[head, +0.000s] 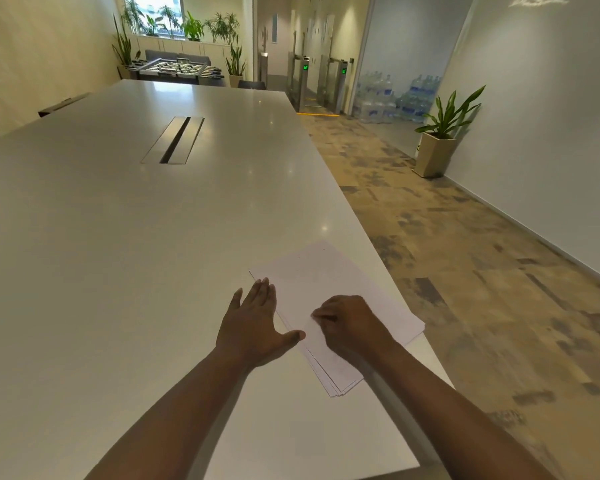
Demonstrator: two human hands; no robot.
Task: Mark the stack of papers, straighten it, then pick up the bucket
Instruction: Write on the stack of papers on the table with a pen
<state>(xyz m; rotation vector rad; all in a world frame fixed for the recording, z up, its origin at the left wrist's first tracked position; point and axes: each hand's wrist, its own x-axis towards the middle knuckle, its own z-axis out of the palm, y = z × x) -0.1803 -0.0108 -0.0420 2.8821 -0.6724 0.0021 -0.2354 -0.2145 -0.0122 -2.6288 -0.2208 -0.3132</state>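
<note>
Head view, the only one supplied. Loose stack of plain white paper sheets [329, 306] lying flat near the right-hand edge of the long glossy white rectangular table [125, 237], at about 5 o'clock in the frame; lower sheet edges fanned and uneven at the near corner, so not yet squared. Left hand [253, 320] flat and wide, fingers straight and together pointing to 12 o'clock, thumb spread toward 3 o'clock and touching the stack's left edge; holding nothing, apparently steadying. Right hand [350, 323] resting on top of the stack at 3 o'clock from the left hand, fingers curled inward at the tips as if pinching something small; any pen or marker hidden or too small to confirm. Judged step: marking the top sheet, or just at its close; straightening not yet done. Next move, as a judgement: both hands to the stack's opposite edges, sheets pushed or tapped flush, with care over the right-hand portion lying close to the table edge. Bucket not in view anywhere, so location cannot be told; a turn of the head likely needed to find it. Elsewhere: grey metal cable slot [174, 140] in the table at 11 o'clock, potted green plant in a beige square planter [440, 140] on the patterned floor at 2 o'clock.
</note>
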